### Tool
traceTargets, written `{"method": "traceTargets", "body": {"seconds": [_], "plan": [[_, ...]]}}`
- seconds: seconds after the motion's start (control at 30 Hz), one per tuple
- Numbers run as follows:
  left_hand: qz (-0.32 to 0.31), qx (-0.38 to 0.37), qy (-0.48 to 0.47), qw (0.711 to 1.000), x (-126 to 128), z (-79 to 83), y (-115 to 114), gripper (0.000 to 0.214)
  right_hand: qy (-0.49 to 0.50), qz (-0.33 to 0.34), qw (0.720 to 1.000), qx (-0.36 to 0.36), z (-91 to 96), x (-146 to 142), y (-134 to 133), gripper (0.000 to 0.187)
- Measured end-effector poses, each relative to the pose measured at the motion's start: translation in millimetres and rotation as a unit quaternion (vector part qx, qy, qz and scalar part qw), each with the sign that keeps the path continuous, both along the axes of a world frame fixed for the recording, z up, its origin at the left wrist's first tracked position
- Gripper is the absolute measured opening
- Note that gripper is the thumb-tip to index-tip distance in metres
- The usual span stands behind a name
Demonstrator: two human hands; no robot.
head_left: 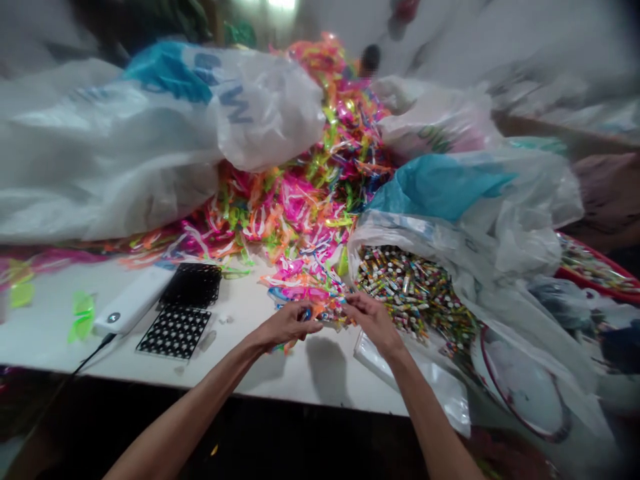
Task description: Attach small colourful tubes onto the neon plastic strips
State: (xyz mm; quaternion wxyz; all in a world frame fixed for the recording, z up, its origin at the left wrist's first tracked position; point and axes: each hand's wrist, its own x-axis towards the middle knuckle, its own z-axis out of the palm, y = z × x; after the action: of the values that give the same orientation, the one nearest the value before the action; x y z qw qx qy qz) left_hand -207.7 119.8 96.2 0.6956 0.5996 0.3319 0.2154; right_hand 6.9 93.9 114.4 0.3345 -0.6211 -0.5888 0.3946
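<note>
Where the white table point(280, 373) runs left to right, a heap of neon strips point(305, 193), pink, green & orange, climbs from mid-table to the far side. Big white bags point(125, 147) slump over the far left; more bags w/ blue patches point(450, 187) sit right. An open bag of small coloured tubes point(415, 290) lies right of centre, just beside the hands. Near left: a black perforated tray point(183, 313), next to a white slab point(133, 300) w/ a dark cable going off the near edge. A red-rimmed bowl point(595, 273) is at the far right. Background is blurred; room detail can't be told.

Left hand point(287, 323) & right hand point(370, 317) meet over the table's near-centre, fingers curled in, pinching a small bunch of strips point(327, 310) btwn them. Both grips look closed on it; exact finger placement is too blurred to tell. The bunch sits at the heap's near edge, just left of the tube bag.
</note>
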Motion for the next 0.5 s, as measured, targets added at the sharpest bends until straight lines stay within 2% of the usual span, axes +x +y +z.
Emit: {"method": "traceTargets", "body": {"seconds": [0.07,0.17,0.27,0.37,0.5], "plan": [[0.0,0.006,0.014,1.0,0.2,3.8,-1.8,0.038,0.134,0.01,0.991,-0.029,11.5,-17.2,-7.0,0.029],[0.014,0.027,-0.002,1.0,-1.0,10.9,-6.5,0.038,0.203,0.006,0.978,-0.05,20.6,-28.9,-14.7,0.029],[0.013,0.021,-0.019,1.0,-1.3,12.1,-11.1,0.039,0.221,0.015,0.974,-0.045,22.2,-31.1,-18.7,0.026],[0.017,-0.019,-0.034,0.999,-0.7,6.0,-13.0,0.043,0.217,0.022,0.975,-0.041,22.8,-31.9,-20.2,0.025],[-0.034,-0.067,-0.07,0.995,-2.4,0.6,-13.2,0.04,0.208,0.03,0.976,-0.053,24.7,-32.3,-20.2,0.024]]}}
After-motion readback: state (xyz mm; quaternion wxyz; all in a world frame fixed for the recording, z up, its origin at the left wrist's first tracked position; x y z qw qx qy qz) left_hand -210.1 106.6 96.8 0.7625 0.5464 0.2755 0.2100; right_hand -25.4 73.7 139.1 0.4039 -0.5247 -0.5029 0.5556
